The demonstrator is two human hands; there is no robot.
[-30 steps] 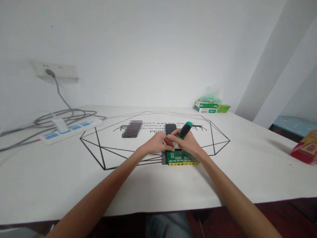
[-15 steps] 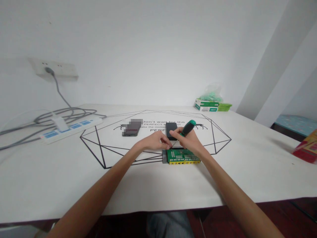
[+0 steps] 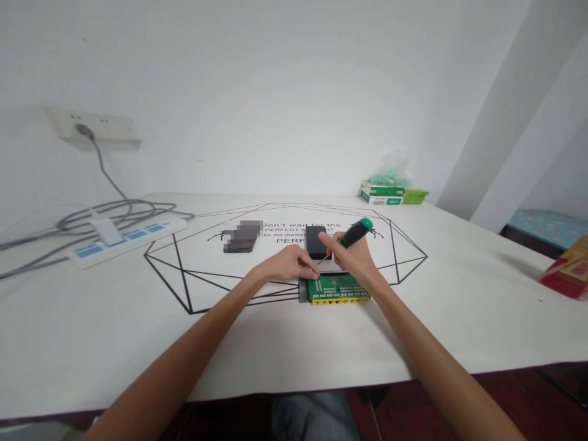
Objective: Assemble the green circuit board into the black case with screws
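A green circuit board (image 3: pixel 337 286) with yellow connectors along its near edge lies on the table, a grey metal edge showing at its left. My right hand (image 3: pixel 353 254) is closed round a screwdriver (image 3: pixel 357 231) with a green and black handle. The tool leans up to the right, its thin shaft pointing down to the board's far left corner. There, my left hand (image 3: pixel 294 263) has its fingers pinched together; whatever lies between the fingertips is too small to make out. Just behind the board sits a black box (image 3: pixel 316 242).
A phone (image 3: pixel 242 237), partly pixelated, lies left of the black box. Farther left is a power strip (image 3: pixel 124 242) with grey cables (image 3: pixel 114 211). Green and white boxes (image 3: pixel 382 192) with a plastic bag stand against the wall; a red package (image 3: pixel 569 269) is at far right.
The screwdriver handle has tilted farther right and my right fingers have shifted on it. My left hand stays at the board's corner. The view has shifted slightly.
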